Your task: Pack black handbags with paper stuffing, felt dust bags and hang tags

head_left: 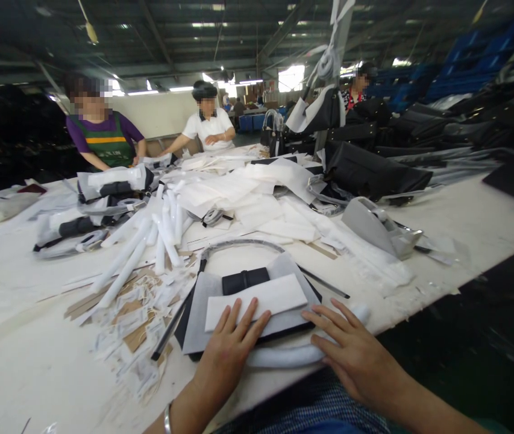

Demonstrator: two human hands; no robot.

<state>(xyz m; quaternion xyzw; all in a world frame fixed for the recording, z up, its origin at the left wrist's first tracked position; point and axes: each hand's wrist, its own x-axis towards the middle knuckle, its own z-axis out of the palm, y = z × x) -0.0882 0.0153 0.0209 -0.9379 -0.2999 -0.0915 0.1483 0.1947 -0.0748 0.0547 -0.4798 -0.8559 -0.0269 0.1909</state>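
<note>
A black handbag (179,330) lies flat before me, its wrapped handle (243,243) arching toward the far side. Over it is a grey-white sheet (193,313), and on that a folded white foam strip (279,295). A black strap piece (244,279) rests just beyond the strip. My left hand (232,340) lies with fingers spread on the strip and sheet. With fingers stretched out, my right hand (351,337) touches the bag's right corner. Along the near edge runs a white padded tube (284,357), partly under my hands.
White padded tubes (123,271) and loose tags (139,325) lie to the left. White sheets (247,193) cover the table's middle. Black bags (374,172) are heaped at the right. Two people (107,138) stand across the table, another person (358,90) farther right.
</note>
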